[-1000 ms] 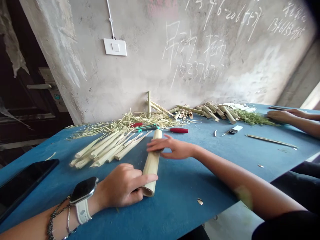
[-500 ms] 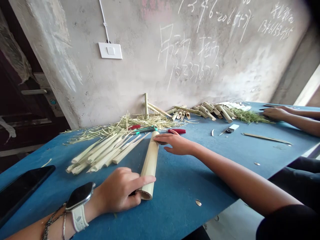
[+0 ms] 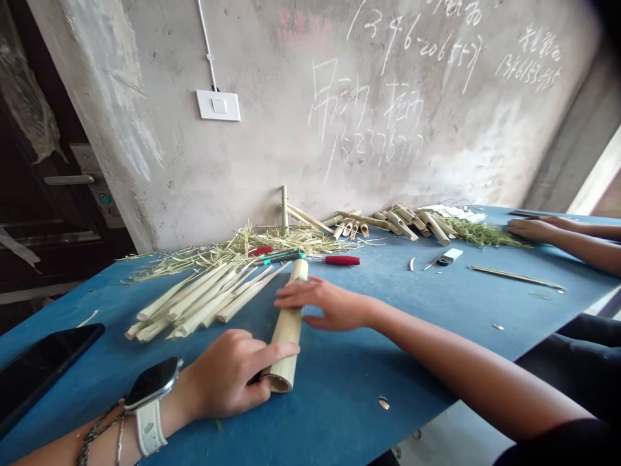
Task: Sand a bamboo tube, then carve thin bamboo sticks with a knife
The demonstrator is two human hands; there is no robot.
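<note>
Bamboo tube: pale, hollow, long cylinder [image 3: 287, 330] lying on the tabletop between the hands, open end nearest the wearer.
Left hand: curled at the near end [image 3: 235, 372], forefinger laid over the top, holding the tube.
Right hand: fingers loosely stretched across the far half [image 3: 334, 304]; whether anything sits under them cannot be told.
Progress: outer face looks bare of green skin, so that part seems done; with both hands on the tube, work on it seems unfinished, how much remains unclear.
Side stock: pale split bamboo sticks [image 3: 189, 307] left of the tube; short cut bamboo tubes [image 3: 431, 226] by the wall.
Surface: blue flat tabletop [image 3: 359, 362], straw-coloured shavings [image 3: 179, 262] along the back, black phone [image 3: 53, 366] at left.
Room: rough grey wall [image 3: 262, 155] with chalk writing, white switch [image 3: 218, 105], dark door [image 3: 29, 213].
</note>
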